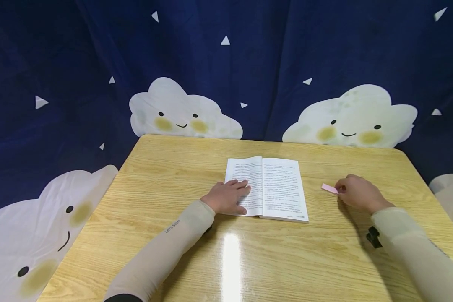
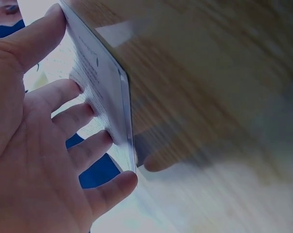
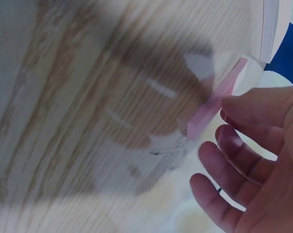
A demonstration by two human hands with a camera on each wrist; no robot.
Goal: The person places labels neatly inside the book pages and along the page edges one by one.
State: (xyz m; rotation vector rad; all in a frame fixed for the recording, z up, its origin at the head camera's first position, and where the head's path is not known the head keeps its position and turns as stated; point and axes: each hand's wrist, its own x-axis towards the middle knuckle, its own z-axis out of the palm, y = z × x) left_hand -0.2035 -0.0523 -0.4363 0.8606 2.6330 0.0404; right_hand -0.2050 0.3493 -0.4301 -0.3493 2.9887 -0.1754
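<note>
An open book [image 1: 285,188] lies on the table with printed text on both pages. My left hand [image 1: 230,197] is spread over its left page, the fingers nearly straight and the thumb at the lower edge. In the left wrist view the fingertips of the left hand [image 2: 54,126] touch the page [image 2: 100,73]. To the right of the book, my right hand [image 1: 358,193] pinches a small flat pink strip [image 1: 329,188] at its near end. The right wrist view shows the thumb and index fingertip together at the edge of the pink strip [image 3: 204,119], with the other fingers loosely bent.
The wooden table [image 1: 166,176] has rounded far corners and a bright light reflection in front of the book. Behind it hangs a dark blue curtain [image 1: 264,63] with smiling clouds. A small black object [image 1: 373,237] shows under the right wrist.
</note>
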